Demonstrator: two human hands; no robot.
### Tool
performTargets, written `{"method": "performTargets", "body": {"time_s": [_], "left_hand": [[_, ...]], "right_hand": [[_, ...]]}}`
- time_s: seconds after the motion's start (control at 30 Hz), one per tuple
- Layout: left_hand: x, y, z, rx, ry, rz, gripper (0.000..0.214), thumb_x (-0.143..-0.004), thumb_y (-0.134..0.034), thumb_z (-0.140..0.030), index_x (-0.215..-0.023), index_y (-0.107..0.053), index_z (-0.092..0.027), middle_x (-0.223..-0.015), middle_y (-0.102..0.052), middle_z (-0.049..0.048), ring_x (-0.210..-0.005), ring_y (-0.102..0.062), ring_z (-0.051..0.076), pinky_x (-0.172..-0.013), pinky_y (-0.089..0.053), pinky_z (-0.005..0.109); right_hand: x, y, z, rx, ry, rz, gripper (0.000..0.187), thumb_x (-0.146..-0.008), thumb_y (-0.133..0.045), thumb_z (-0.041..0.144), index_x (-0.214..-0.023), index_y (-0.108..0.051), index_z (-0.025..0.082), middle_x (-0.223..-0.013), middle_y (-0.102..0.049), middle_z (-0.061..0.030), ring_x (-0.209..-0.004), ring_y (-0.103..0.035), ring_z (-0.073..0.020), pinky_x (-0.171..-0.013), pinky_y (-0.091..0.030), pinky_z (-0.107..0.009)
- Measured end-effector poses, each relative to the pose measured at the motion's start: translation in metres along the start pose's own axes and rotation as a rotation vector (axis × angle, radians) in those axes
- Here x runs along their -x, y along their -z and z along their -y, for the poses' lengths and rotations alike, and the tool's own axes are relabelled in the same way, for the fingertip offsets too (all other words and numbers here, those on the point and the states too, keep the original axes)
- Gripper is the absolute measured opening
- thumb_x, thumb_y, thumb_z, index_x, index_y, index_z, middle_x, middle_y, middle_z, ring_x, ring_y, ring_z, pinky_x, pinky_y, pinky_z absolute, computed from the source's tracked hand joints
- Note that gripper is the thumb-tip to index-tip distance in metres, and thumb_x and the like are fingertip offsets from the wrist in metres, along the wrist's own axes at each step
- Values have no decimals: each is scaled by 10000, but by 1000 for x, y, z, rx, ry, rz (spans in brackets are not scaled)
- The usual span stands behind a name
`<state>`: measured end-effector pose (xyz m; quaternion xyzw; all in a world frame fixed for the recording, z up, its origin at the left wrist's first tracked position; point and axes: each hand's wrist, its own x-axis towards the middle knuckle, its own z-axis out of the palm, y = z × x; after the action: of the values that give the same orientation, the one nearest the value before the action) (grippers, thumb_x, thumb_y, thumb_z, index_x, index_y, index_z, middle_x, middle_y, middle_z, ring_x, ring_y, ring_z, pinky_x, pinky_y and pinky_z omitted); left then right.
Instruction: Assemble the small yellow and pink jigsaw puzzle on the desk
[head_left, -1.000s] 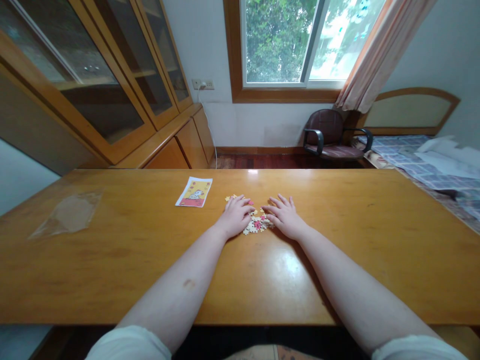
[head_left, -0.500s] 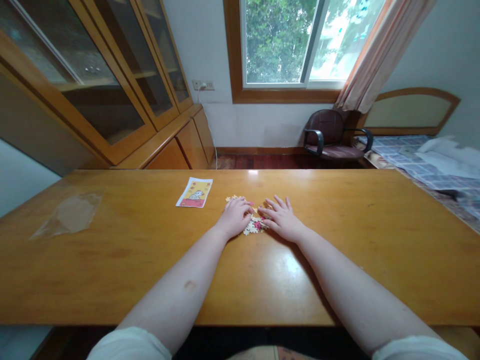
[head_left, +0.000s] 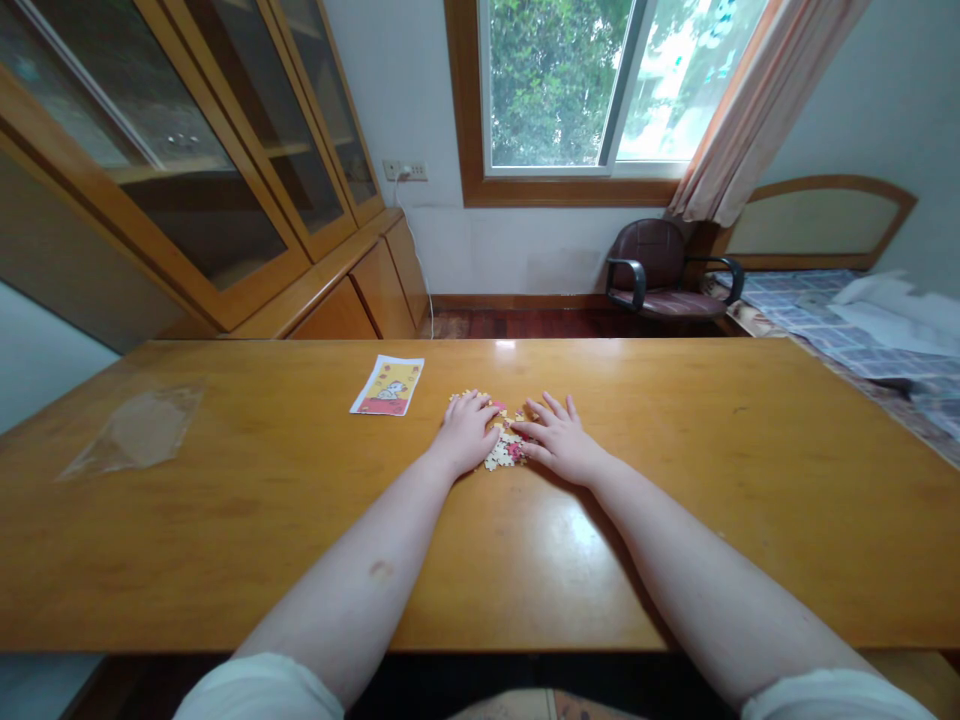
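Flanking the loose puzzle pieces on the wooden table, my left hand and right hand are palms down, right fingers fanned wide, left ones more loosely parted. Pieces lie heaped between them; how many my fingers hide, I can't tell. The picture card lies left of my left hand.

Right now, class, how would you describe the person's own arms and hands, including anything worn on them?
White sleeves end around the elbows, leaving both forearms bare. The left hand and right hand are ungloved, with no watch or bracelet showing.
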<state>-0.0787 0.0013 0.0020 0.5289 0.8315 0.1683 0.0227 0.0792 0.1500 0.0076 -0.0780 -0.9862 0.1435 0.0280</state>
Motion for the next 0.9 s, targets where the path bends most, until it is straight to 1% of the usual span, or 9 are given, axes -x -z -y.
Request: {"method": "performTargets", "body": {"time_s": [0.13, 0.2, 0.3, 0.4, 0.47, 0.53, 0.6, 0.7, 0.9], "left_hand": [[1, 2, -1, 27, -4, -1, 394, -865, -512, -337, -1232, -613, -235, -1386, -518, 86, -1351, -364, 305, -1150, -225, 538], [2, 4, -2, 47, -41, 13, 336, -867, -507, -307, -1165, -652, -253, -1374, -528, 65, -1352, -362, 297, -1151, -216, 540], [2, 4, -3, 44, -65, 24, 279, -865, -511, -301, -1074, -692, -266, -1347, -550, 50, -1347, -365, 300, -1149, -208, 553], [1, 3, -3, 9, -15, 8, 303, -858, -519, -313, -1111, -678, -266, -1348, -552, 48, -1343, -369, 299, -1150, -215, 543], [1, 3, -3, -14, 18, 3, 355, -857, -520, -328, -1182, -644, -260, -1372, -532, 58, -1348, -364, 293, -1156, -217, 522], [2, 3, -4, -23, 18, 22, 426, -866, -508, -355, -1278, -583, -275, -1426, -476, 66, -1372, -331, 299, -1159, -202, 524], [3, 3, -5, -23, -11, 63, 463, -881, -487, -394, -1337, -528, -325, -1489, -397, 53, -1403, -274, 316, -1157, -164, 556], [4, 3, -7, -33, -38, 114, 444, -895, -461, -439, -1329, -529, -372, -1533, -330, 28, -1428, -211, 338, -1152, -103, 594], [2, 4, -6, -65, 78, 71, 453, -886, -479, -413, -1304, -569, -267, -1508, -370, 100, -1428, -214, 342, -1156, -118, 579]], "right_hand": [[0, 0, -2, -4, -26, -60, 501, -936, -379, 576, -1301, -576, 293, -1486, -398, -89, -1427, -174, -351, -1121, -34, -639], [0, 0, -3, 13, -62, -90, 504, -938, -376, 571, -1267, -604, 264, -1474, -412, -95, -1425, -174, -355, -1123, -26, -637], [0, -2, -3, 28, -84, -68, 507, -940, -369, 570, -1287, -591, 275, -1485, -395, -96, -1427, -160, -374, -1111, -30, -655], [0, -2, -3, 24, -77, -50, 498, -940, -383, 561, -1340, -542, 309, -1501, -374, -89, -1428, -159, -375, -1106, -38, -661], [0, -1, -4, 12, -86, -81, 479, -945, -390, 539, -1320, -563, 296, -1487, -397, -88, -1425, -177, -363, -1113, -40, -648], [0, 0, -6, -13, -110, -127, 438, -957, -385, 498, -1257, -614, 276, -1454, -446, -81, -1414, -210, -346, -1119, -44, -638], [0, 2, -8, -50, -137, -171, 397, -970, -371, 447, -1181, -659, 273, -1409, -499, -64, -1397, -249, -328, -1120, -52, -634], [-1, 1, -13, -109, -159, -232, 375, -976, -361, 391, -1092, -697, 272, -1328, -573, -49, -1355, -319, -306, -1117, -79, -628], [1, -3, -24, -191, -94, -314, 418, -980, -345, 346, -879, -743, 262, -1134, -676, -33, -1218, -460, -265, -1107, -147, -597]]}}
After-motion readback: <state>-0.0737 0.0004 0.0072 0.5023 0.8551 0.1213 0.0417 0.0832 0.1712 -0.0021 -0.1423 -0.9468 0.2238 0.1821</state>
